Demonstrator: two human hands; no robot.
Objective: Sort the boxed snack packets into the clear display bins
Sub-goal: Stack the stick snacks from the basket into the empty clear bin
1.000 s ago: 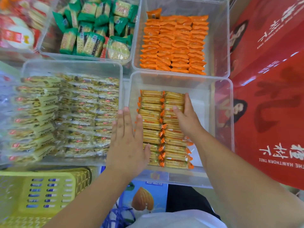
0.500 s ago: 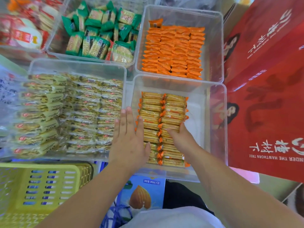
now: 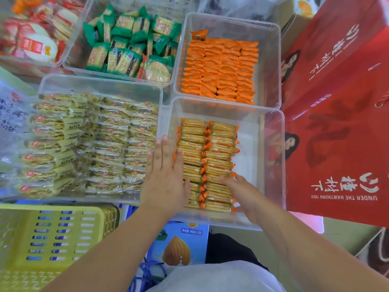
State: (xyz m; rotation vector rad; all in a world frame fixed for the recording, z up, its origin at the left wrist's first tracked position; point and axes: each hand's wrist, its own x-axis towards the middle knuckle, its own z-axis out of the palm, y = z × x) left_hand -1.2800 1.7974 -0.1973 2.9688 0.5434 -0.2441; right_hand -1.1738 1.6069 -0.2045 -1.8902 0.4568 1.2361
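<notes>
Cracker packets (image 3: 210, 148) are sitting in two rows in the clear bin (image 3: 271, 165), lower middle. Right hand (image 3: 242, 190), flat and wide, is sliding back nearer; left hand (image 3: 165, 182), flat too, is still pressing their side. Tidying is probably ending.

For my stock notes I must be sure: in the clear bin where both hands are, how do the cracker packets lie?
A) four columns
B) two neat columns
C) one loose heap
B: the cracker packets form two side-by-side columns in the clear bin, with the left hand and right hand at their edges.
</notes>
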